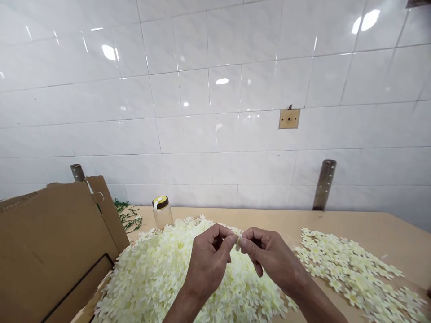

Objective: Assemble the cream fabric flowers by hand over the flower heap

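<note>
Both hands meet above a big heap of pale yellow-white artificial flowers (151, 264). My left hand (212, 255) is closed in a pinch, thumb against forefinger. Facing it, my right hand (264, 251) pinches too, its fingertips almost touching the left ones. Between the fingertips is a small pale flower piece (239, 242), mostly covered by the fingers. Its exact shape cannot be made out.
More flowers (350, 269) lie spread on the wooden table (276, 217) at the right. A cardboard box (57, 242) stands at the left. Behind the heap are a lidded jar (162, 214) and green stems (127, 217). A metal post (324, 185) rises before the tiled wall.
</note>
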{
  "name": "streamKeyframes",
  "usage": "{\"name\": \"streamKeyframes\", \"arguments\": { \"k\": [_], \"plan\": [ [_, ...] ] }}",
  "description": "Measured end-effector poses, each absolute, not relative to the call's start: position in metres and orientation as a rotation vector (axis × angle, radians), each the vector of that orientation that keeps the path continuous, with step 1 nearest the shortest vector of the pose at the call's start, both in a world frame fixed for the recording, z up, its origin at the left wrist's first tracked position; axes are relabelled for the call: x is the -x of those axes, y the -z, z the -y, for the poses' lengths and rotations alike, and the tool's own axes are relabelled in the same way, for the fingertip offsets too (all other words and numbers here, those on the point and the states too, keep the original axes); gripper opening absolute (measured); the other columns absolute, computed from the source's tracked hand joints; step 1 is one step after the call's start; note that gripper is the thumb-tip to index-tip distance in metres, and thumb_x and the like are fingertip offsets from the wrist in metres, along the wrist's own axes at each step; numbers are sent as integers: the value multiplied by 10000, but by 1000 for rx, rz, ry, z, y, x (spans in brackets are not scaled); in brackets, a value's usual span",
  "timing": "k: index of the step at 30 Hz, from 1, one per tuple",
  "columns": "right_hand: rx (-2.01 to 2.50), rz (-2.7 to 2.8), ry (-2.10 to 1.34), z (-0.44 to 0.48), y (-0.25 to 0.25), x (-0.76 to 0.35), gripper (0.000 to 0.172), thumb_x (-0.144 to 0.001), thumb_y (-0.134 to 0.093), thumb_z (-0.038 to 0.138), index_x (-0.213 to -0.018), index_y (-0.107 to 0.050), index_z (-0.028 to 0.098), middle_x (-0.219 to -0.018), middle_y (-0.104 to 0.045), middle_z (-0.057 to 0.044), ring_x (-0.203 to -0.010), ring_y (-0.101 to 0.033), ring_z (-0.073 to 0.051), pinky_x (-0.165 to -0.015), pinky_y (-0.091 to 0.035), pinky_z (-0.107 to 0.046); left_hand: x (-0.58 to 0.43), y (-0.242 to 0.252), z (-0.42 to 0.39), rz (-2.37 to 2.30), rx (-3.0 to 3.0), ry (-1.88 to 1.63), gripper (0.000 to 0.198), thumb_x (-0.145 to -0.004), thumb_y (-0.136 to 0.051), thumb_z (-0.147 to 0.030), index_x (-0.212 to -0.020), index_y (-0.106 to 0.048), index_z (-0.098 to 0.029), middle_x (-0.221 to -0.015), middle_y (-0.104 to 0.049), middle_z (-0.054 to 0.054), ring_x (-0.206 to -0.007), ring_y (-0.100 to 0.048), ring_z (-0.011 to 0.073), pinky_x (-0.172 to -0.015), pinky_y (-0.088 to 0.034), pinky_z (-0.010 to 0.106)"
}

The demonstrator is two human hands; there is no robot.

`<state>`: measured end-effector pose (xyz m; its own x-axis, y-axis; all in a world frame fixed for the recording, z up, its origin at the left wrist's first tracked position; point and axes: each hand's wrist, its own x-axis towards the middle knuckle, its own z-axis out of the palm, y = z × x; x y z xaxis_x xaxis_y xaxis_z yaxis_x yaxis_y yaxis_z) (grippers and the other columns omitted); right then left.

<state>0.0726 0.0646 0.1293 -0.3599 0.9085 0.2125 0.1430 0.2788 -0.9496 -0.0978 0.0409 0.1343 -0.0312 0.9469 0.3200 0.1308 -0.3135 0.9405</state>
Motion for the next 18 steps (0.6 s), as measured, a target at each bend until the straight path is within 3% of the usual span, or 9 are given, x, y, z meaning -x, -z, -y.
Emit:
{"name": "streamKeyframes", "arguments": {
  "k": [10,18],
  "plan": [
    [1063,1832,-1121,-67,-124,-85,409,-908,-562,546,-708,-532,191,-553,-403,66,-413,-409,-80,-409,-344,-207,91,-120,-54,-971,-1289,-1197,336,-830,-676,-482,-761,-615,-158,-506,-545,-6,-439,-463,101,-438,-370,220],
    [1088,1824,-1137,-67,-125,-91,418,-903,-569,554,-710,-546,184,-546,-431,62,-413,-437,-81,-406,-362,-201,90,-115,-56,-735,-1048,-1083,275,-827,-721,-406,-826,-617,-152,-561,-556,-18,-464,-478,73,-432,-361,184]
  ]
}}
